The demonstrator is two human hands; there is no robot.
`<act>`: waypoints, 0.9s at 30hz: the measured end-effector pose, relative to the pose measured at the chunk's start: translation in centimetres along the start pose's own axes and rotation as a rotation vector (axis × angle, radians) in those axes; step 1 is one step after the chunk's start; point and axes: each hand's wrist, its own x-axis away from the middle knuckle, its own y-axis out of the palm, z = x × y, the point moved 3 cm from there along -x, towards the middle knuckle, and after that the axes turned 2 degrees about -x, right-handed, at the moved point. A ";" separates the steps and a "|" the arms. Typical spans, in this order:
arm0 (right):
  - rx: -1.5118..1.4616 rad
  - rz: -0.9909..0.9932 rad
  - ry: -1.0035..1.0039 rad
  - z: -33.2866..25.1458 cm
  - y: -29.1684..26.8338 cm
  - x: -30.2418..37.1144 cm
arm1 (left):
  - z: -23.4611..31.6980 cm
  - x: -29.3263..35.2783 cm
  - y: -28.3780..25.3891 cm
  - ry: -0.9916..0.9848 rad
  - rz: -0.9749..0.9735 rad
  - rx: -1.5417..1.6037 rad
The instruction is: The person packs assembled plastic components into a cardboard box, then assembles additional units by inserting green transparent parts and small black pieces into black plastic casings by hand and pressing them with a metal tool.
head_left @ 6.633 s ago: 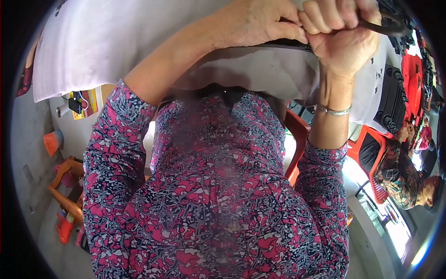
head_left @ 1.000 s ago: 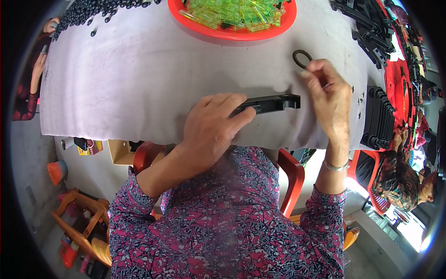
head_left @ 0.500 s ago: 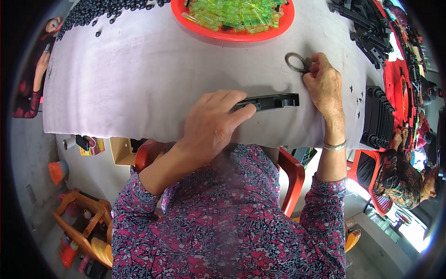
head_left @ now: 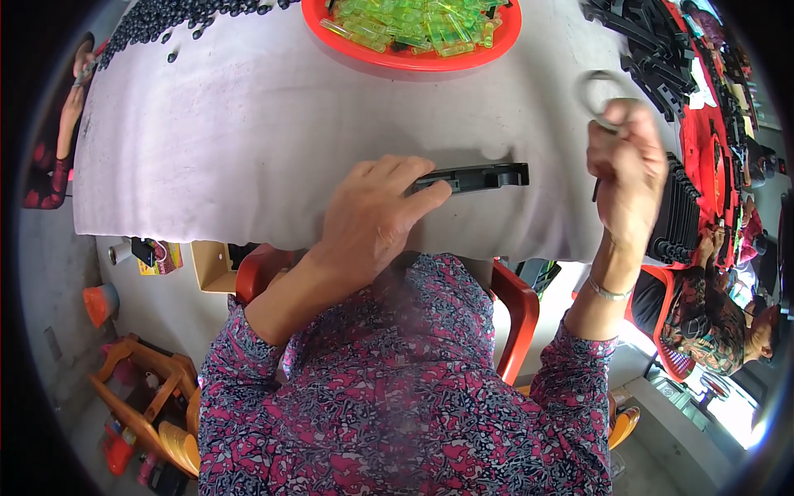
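Observation:
My left hand (head_left: 372, 207) rests on the table near its front edge, closed on the left end of a long, narrow black plastic part (head_left: 488, 177). The part's hollow side and a rounded clip near its right end are visible; its left end is under my fingers. Over to the right, my raised right hand (head_left: 628, 169) is blurred by motion and closed around a pair of scissors. One dark finger ring of the scissors (head_left: 588, 93) sticks up above the fingers, and a dark tip shows below them. The rest is hidden in my grip.
A red bowl (head_left: 413, 63) of clear yellow-green vials stands at the far middle. Small black balls (head_left: 157, 21) lie far left. Black plastic parts (head_left: 641, 54) are heaped far right, with more stacked parts (head_left: 676, 219) at the right edge. Other people sit at both sides.
My right hand has lifted the scissors off the table and moved right, toward the stacked black parts. My left hand stays on the black plastic part.

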 end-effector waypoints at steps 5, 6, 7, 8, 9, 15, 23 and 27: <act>-0.577 -0.227 -0.243 -3.8 4.2 1.1 | 0.0 -0.1 -0.1 -0.005 -0.011 0.005; -0.690 -0.250 -0.247 -3.1 5.1 1.1 | 0.1 -0.2 0.0 0.001 -0.005 0.011; -0.747 -0.268 -0.224 -2.0 5.7 1.0 | 0.1 -0.1 0.0 0.002 0.002 0.012; -0.780 -0.184 -0.135 -1.3 6.3 1.1 | 0.1 -0.1 0.0 -0.001 0.003 0.008; -0.731 -0.175 -0.110 -0.8 6.8 1.3 | 0.2 -0.1 0.0 -0.001 0.009 0.012; -0.719 -0.219 -0.060 2.2 7.9 1.6 | 0.2 -0.1 -0.1 0.003 0.020 0.005; -0.693 -0.256 -0.003 4.2 7.8 1.6 | 0.2 -0.1 0.0 0.003 0.025 -0.004; -0.714 -0.167 0.020 4.3 8.1 1.9 | 0.1 -0.1 0.1 0.001 0.025 -0.013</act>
